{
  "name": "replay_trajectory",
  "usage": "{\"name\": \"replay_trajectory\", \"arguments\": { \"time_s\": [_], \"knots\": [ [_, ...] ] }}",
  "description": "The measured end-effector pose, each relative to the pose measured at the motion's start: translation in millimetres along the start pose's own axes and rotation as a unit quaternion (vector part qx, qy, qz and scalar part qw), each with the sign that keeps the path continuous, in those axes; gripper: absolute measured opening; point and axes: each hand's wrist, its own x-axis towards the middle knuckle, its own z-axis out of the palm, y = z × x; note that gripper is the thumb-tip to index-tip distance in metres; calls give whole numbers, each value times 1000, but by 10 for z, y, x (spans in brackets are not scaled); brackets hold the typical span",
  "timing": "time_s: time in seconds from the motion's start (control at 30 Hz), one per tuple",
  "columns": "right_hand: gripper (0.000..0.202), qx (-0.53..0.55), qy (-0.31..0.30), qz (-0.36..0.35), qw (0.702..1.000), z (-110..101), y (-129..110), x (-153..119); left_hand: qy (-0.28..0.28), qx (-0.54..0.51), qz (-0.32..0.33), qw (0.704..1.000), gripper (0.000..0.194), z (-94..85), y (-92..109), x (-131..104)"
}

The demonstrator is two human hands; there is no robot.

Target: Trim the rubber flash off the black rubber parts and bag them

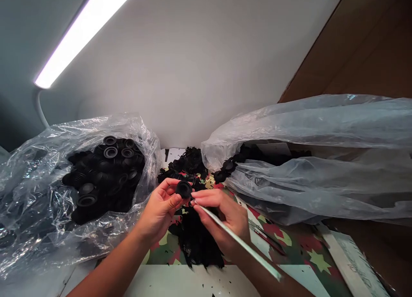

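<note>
In my left hand a round black rubber part is pinched between thumb and fingers, its hollow ringed end turned towards me. My right hand is closed around a long, thin, pale tool. The tool's tip is close to the right edge of the rubber part; whether it touches cannot be made out. Under both hands lies a dark heap of black rubber scraps, spread over a camouflage-patterned surface.
To the left, a clear plastic bag holds many ribbed black rubber parts. Another plastic bag lies open at the right with black parts at its mouth. Slim red-handled pliers or tweezers lie near my right wrist. A lamp shines above.
</note>
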Motion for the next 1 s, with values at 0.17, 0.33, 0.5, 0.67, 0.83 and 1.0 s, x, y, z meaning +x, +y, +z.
{"name": "replay_trajectory", "arguments": {
  "time_s": [0.17, 0.33, 0.5, 0.67, 0.83, 1.0],
  "knots": [
    [13, -39, -18, -64, 997, 55, 54, -28, -6, 21, 26, 999, 38, 1, -18, 3],
    [15, -79, -29, -95, 992, 55, 87, -3, 3, 45, 46, 998, 40, -34, -49, 10],
    [17, -129, -34, -131, 982, 55, 91, 13, 17, 86, 62, 994, 40, -75, -68, 22],
    [17, -155, -35, -143, 977, 65, 83, 13, 7, 139, 117, 983, 34, -92, -75, 21],
    [18, -209, -3, -136, 968, 108, 84, 3, 3, 168, 190, 967, 21, -58, -125, -3],
    [16, -231, 95, -108, 962, -11, 200, 59, 2, 114, 170, 979, 24, -36, -106, -11]
  ]
}}
